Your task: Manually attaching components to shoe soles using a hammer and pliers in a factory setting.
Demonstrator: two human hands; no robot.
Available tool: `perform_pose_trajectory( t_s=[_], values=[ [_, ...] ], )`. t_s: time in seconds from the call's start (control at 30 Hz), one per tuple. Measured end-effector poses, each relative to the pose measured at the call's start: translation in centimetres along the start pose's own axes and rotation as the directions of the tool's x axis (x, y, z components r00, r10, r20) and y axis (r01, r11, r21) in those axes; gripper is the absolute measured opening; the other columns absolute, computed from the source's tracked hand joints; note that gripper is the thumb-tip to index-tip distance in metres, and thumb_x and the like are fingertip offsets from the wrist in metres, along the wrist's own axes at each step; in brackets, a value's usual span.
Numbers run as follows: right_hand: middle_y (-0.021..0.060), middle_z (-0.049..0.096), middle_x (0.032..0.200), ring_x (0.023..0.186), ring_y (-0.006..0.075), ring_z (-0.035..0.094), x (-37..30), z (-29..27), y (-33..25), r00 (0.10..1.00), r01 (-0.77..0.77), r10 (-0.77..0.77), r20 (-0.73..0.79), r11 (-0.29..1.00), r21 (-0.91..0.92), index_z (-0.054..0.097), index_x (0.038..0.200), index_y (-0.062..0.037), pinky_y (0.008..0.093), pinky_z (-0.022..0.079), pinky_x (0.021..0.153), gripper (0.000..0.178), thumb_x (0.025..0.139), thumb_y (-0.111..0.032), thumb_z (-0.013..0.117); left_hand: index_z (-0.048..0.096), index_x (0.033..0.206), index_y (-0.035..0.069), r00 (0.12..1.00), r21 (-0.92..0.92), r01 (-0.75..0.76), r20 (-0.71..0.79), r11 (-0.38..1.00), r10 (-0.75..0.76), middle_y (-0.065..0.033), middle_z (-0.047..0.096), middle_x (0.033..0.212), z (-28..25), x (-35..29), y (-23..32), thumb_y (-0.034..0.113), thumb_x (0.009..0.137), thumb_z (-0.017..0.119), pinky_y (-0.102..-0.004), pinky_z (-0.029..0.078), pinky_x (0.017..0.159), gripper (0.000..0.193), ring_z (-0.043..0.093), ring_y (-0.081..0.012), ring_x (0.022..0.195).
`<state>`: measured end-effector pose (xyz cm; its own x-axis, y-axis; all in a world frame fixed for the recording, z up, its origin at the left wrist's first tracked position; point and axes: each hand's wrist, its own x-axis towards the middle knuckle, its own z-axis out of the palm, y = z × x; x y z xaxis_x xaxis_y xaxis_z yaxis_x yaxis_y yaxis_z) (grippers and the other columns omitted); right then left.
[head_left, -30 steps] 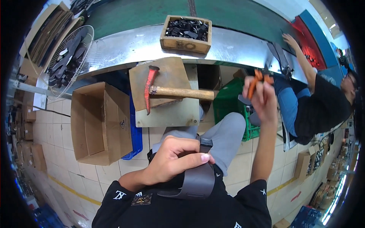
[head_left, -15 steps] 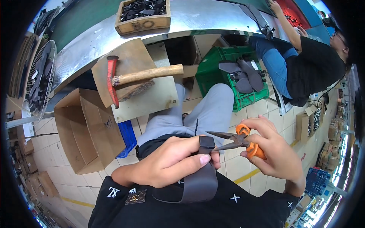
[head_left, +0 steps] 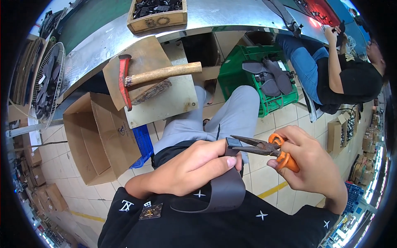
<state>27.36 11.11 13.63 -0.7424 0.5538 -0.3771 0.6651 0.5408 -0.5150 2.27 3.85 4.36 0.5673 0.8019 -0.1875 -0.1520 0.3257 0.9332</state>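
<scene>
My left hand (head_left: 190, 167) pinches a dark, flat, bendable strap (head_left: 226, 197) between thumb and fingers. The strap curls in a loop below the hand, and a small black rectangular piece (head_left: 233, 143) stands at its upper end. My right hand (head_left: 308, 159) is closed round the orange handles of long-nose pliers (head_left: 260, 147). The plier jaws are parted and point left, with their tips at the black piece; whether they touch it I cannot tell. Past my knees, a red-headed hammer (head_left: 161, 74) with a wooden handle rests on a wooden block (head_left: 113, 76).
A wooden box (head_left: 159, 24) of small black parts stands on the metal-edged bench (head_left: 219, 18). Dark flat pieces lie in a green crate (head_left: 235, 78) right of my knees. A cardboard box (head_left: 99, 140) stands at left, beside a blue basket (head_left: 142, 144). A co-worker (head_left: 347, 78) sits at right.
The plier tips have come from just right of the black piece to overlapping it. The whole view has shifted slightly. The co-worker's arms have come lower and nearer their body.
</scene>
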Motion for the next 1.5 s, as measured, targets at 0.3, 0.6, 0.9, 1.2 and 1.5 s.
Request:
perform_pose_trajectory(
  t_s=[0.3, 0.6, 0.9, 1.2, 1.5],
  values=[
    [0.0188, 0.062, 0.097, 0.088, 0.0342, 0.061, 2.0, -0.3, 1.0, 0.960, -0.224, 0.187, 0.210, 0.960, 0.168, 0.067, 0.079, 0.0056, 0.0397, 0.052, 0.078, 0.027, 0.080, -0.019, 0.079, 0.058, 0.101, -0.002, 0.976, 0.302, -0.099, 0.213, 0.948, 0.034, -0.0173, 0.061, 0.095, 1.3, 0.5, 0.6, 0.014, 0.101, 0.048, -0.0397, 0.049, 0.079, 0.019, 0.061, -0.0343, 0.089],
    [0.0164, 0.062, 0.113, 0.107, 0.0330, 0.059, -0.5, -0.6, 2.8, 1.000, -0.003, 0.006, -0.030, 0.993, 0.122, 0.066, 0.080, 0.0008, 0.0441, 0.039, 0.100, 0.032, 0.079, -0.027, 0.081, 0.059, 0.099, -0.001, 0.998, -0.103, 0.021, 0.067, 0.994, -0.014, -0.0142, 0.065, 0.099, -0.3, -0.2, 0.3, 0.020, 0.101, 0.046, -0.0311, 0.047, 0.083, 0.024, 0.061, -0.0199, 0.091],
    [0.0168, 0.061, 0.119, 0.116, 0.0347, 0.058, -0.9, -0.5, 1.0, 1.000, 0.001, 0.002, -0.031, 0.995, 0.105, 0.063, 0.075, -0.0011, 0.0561, 0.028, 0.113, 0.034, 0.076, -0.028, 0.083, 0.060, 0.101, -0.001, 0.996, -0.155, 0.081, 0.039, 0.985, -0.076, -0.0138, 0.064, 0.102, 0.5, 0.0, 0.7, 0.023, 0.101, 0.047, -0.0308, 0.046, 0.084, 0.027, 0.060, -0.0180, 0.092],
    [0.0192, 0.061, 0.116, 0.108, 0.0363, 0.060, -0.8, -0.1, 0.9, 0.997, 0.013, -0.007, -0.083, 0.996, 0.084, 0.060, 0.072, -0.0006, 0.0541, 0.034, 0.109, 0.035, 0.071, -0.024, 0.085, 0.059, 0.101, -0.001, 1.000, -0.189, 0.031, 0.004, 0.982, -0.031, -0.0151, 0.063, 0.102, 0.9, -0.1, -0.2, 0.019, 0.100, 0.047, -0.0318, 0.046, 0.083, 0.024, 0.060, -0.0197, 0.092],
    [0.0207, 0.061, 0.113, 0.096, 0.0348, 0.062, -1.0, 0.2, 0.6, 0.994, 0.004, 0.008, -0.110, 0.994, 0.105, 0.058, 0.070, 0.0017, 0.0440, 0.046, 0.093, 0.039, 0.070, -0.025, 0.086, 0.060, 0.101, -0.001, 0.995, -0.232, 0.101, 0.013, 0.967, -0.101, -0.0156, 0.063, 0.102, 1.1, -0.3, 0.0, 0.021, 0.100, 0.047, -0.0318, 0.046, 0.083, 0.026, 0.059, -0.0196, 0.092]
  ],
)
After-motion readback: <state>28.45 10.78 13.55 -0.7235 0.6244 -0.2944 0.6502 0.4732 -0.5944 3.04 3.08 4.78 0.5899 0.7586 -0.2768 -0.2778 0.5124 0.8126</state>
